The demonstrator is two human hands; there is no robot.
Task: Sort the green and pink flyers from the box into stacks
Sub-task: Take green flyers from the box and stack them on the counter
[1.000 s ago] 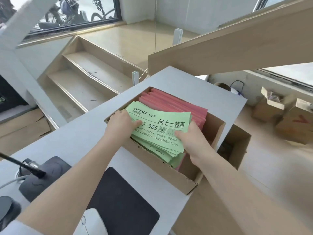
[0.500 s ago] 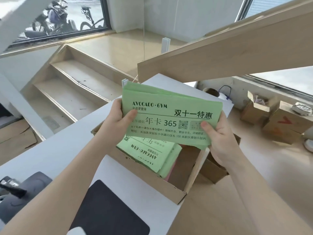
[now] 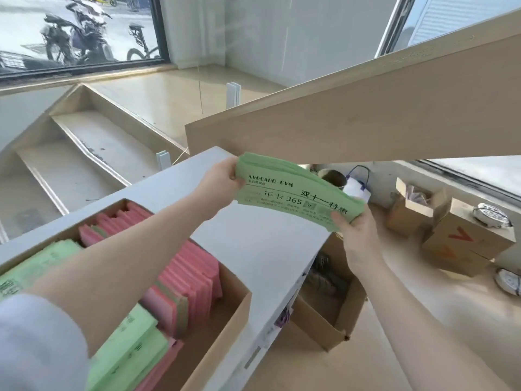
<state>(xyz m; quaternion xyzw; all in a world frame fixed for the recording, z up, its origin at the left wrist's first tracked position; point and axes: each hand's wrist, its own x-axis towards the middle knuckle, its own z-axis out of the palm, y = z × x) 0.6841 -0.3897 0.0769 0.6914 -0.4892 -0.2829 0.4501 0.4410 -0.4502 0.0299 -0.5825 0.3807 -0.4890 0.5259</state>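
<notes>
A thick bundle of green flyers [image 3: 296, 190] with black print hangs in the air above the far right corner of the grey table [image 3: 253, 238]. My left hand [image 3: 218, 179] grips its left end and my right hand [image 3: 353, 230] pinches its right end. The cardboard box [image 3: 225, 331] sits on the table at the lower left, below my left forearm. Inside it stand rows of pink flyers [image 3: 189, 275], with more green flyers [image 3: 132, 345] lying at the near end.
A slanted wooden stair stringer [image 3: 366, 108] runs just beyond the bundle. On the floor to the right sit an open brown box [image 3: 329, 314] and several small cartons [image 3: 462, 238]. Wooden steps [image 3: 84, 153] rise at the left.
Both hands lifted the green bundle out of the box and carried it right and away, over the table's far corner. The view swung right, so the box now sits lower left.
</notes>
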